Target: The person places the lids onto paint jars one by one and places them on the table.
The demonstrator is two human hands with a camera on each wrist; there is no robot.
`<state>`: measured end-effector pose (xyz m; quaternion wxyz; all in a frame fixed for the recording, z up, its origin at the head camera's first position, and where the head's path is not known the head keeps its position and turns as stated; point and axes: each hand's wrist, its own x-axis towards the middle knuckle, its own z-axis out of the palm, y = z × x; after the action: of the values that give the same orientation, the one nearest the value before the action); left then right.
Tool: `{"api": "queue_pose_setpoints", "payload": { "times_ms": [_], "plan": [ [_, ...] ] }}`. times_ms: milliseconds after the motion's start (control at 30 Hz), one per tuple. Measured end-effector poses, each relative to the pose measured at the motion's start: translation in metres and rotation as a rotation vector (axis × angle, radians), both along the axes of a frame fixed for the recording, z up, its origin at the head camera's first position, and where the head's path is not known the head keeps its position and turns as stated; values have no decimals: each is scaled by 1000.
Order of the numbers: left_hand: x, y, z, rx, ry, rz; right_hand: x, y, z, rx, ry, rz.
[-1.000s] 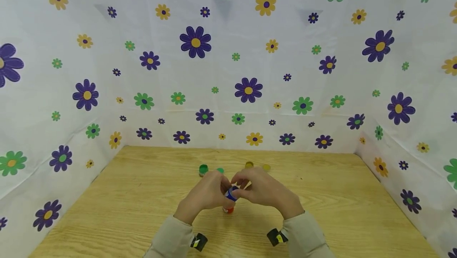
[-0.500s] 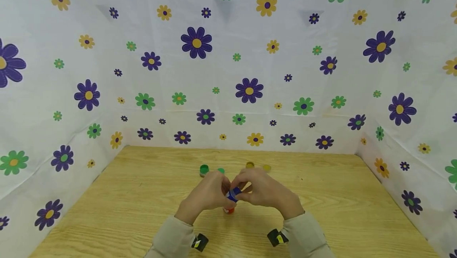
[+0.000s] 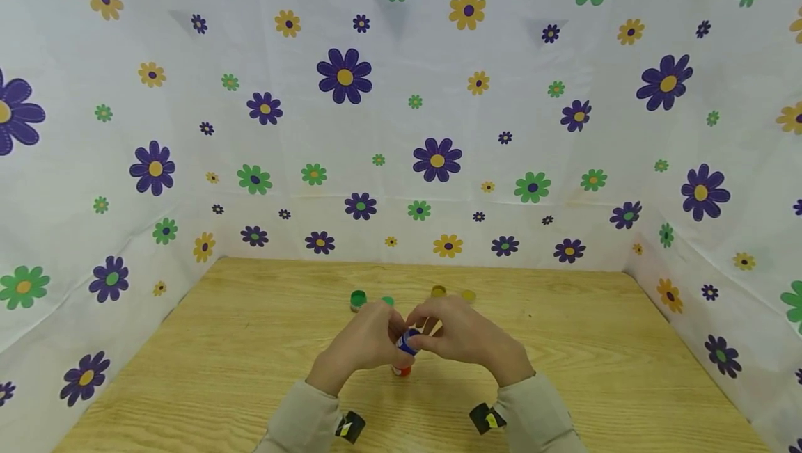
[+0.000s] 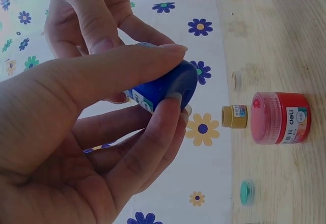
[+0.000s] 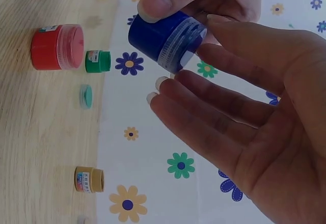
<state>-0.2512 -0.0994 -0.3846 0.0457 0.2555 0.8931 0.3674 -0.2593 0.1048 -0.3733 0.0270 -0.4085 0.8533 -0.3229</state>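
Your left hand (image 3: 372, 336) grasps the blue paint jar (image 5: 153, 34) between thumb and fingers, holding it tilted above the bench (image 3: 269, 342). Your right hand (image 3: 466, 331) pinches the jar's clear ridged lid (image 5: 178, 43), which sits on the jar's mouth; your own fingers hide part of its rim, and in the left wrist view your thumb covers much of the jar. Only a piece of its label shows there.

Below your hands stands a red paint jar (image 4: 280, 118), upright with its clear lid on and "deli" readable; from the head view your left hand hides its top. Farther back stand an uncapped green jar (image 3: 358, 300) and, to its right, an uncapped ochre jar (image 3: 438, 291). A green lid (image 3: 388, 300) lies beside the first, partly behind your left hand; an ochre lid (image 3: 468, 295) lies beside the second, blurred in the left wrist view. Both sleeves (image 3: 299, 417) are cut off at the bottom edge.
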Motion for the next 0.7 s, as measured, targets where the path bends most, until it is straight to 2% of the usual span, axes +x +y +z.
{"api": "queue_pose_setpoints", "payload": {
  "times_ms": [200, 367, 500, 700],
  "plan": [
    [0, 0, 1, -6, -4, 15, 0, 1, 1, -28, -44, 6],
    [1, -1, 1, -3, -3, 12, 0, 1, 0, -43, -20, 41],
    [0, -1, 1, -5, 13, 6, 1, 1, 0, -31, 9, 45],
    [0, -1, 0, -3, 13, 0, 1, -1, 1, -26, 3, 44]
  ]
}}
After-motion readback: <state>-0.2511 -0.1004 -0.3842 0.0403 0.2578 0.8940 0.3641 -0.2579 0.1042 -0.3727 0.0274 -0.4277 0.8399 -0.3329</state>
